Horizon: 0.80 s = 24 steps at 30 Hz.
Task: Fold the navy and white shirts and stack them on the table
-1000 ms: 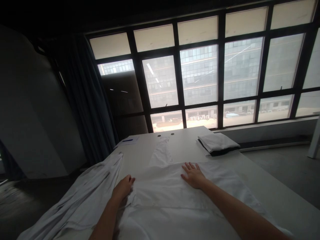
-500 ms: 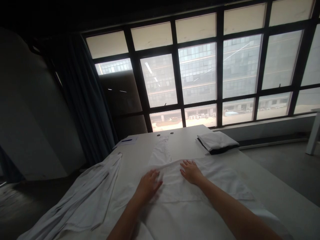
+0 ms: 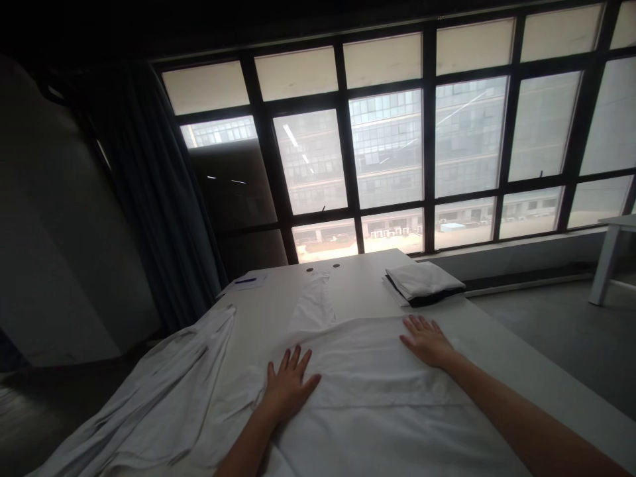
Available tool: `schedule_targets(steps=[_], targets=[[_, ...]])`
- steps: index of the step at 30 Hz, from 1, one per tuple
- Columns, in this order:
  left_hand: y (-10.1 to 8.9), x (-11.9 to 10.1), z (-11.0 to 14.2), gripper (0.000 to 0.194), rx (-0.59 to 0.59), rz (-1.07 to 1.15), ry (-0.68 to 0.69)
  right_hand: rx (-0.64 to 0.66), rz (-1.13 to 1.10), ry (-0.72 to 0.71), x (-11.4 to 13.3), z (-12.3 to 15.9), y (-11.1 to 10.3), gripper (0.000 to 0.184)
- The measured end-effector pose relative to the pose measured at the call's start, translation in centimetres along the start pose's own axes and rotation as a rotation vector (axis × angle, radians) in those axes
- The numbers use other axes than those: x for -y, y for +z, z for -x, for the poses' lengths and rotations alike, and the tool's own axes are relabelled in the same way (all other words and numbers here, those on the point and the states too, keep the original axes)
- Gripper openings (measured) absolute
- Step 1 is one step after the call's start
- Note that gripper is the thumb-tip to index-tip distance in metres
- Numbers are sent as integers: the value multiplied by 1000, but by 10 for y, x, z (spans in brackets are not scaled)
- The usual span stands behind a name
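Note:
A white cloth garment (image 3: 368,377) lies spread over the table in front of me, with a seam running across it. One narrow part, like a sleeve, stretches toward the far end of the table. My left hand (image 3: 289,387) rests flat on the garment's left side, fingers spread. On its far right edge lies my right hand (image 3: 426,340), palm down with the fingers apart. Neither hand grips anything. Left of the garment, another pile of white cloth (image 3: 173,391) lies rumpled along the table's left edge.
A folded white and black cloth stack (image 3: 424,281) sits at the table's far right. A pen (image 3: 245,281) lies on paper at the far left. Windows (image 3: 387,146) and a dark curtain (image 3: 159,199) stand beyond the white table (image 3: 527,371). Another table (image 3: 603,258) is at right.
My right hand has slid right across the cloth, and my left hand has moved slightly left and nearer, its fingers spreading. The garment's surface looks smoother. The view has shifted slightly right.

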<state>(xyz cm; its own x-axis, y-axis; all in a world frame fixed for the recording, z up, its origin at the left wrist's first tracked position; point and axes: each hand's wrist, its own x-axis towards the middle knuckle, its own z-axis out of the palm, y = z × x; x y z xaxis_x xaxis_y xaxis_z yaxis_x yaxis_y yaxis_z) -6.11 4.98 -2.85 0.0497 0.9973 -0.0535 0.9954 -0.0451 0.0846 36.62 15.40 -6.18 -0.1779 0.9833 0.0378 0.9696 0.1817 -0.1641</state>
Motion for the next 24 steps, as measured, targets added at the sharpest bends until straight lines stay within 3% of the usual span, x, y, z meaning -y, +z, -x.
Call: schedule_targets(steps=[3, 5, 7, 9, 12, 16, 20, 22, 24], targets=[[0, -1, 1, 81, 11, -10, -26, -42, 67, 110, -41, 9, -4, 72], [-1, -1, 0, 82, 15, -14, -42, -108, 163, 145, -55, 17, -6, 66], [-2, -1, -1, 84, 20, -20, -53, -202, 265, 149, -54, 26, -10, 60], [-2, -2, -2, 85, 27, -31, -58, -271, 316, 139, -38, 35, -15, 59], [-2, -3, -4, 83, 32, -49, -70, -241, 222, 63, 12, 46, -23, 60], [1, -5, -6, 65, 1, -104, -79, -67, -71, -238, 106, 48, -28, 62], [3, -2, -5, 59, -41, -125, -81, -2, -250, -387, 200, 40, -18, 62], [2, 2, -4, 61, -47, -121, -95, 54, -279, -391, 231, 37, -6, 65], [1, 7, -2, 62, -42, -120, -112, 95, -278, -422, 245, 36, 5, 68]])
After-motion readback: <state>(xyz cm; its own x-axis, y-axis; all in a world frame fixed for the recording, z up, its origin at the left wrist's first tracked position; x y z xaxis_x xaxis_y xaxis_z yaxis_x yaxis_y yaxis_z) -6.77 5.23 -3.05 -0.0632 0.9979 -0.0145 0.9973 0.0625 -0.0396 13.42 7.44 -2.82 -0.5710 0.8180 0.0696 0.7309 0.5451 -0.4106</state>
